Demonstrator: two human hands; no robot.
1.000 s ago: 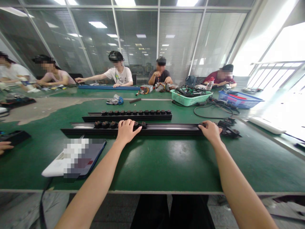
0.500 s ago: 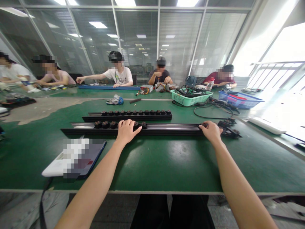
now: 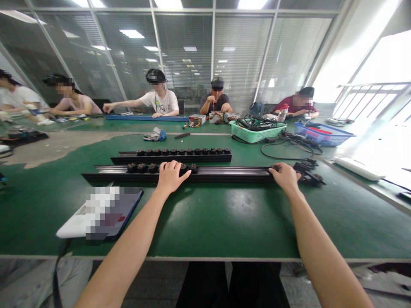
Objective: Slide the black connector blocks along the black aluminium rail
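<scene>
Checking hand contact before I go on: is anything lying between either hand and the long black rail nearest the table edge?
Nothing visible. The left hand rests on the rail by its sockets; the right hand touches its right end.

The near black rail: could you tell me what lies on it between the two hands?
Between left hand and right hand, the near rail is bare in the head view.

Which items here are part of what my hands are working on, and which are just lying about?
In use: long black metal rail under left hand and right hand; dark round sockets seated in it.
Lying about: second black socket rail, green plastic basket, blue tray, white tablet.
</scene>
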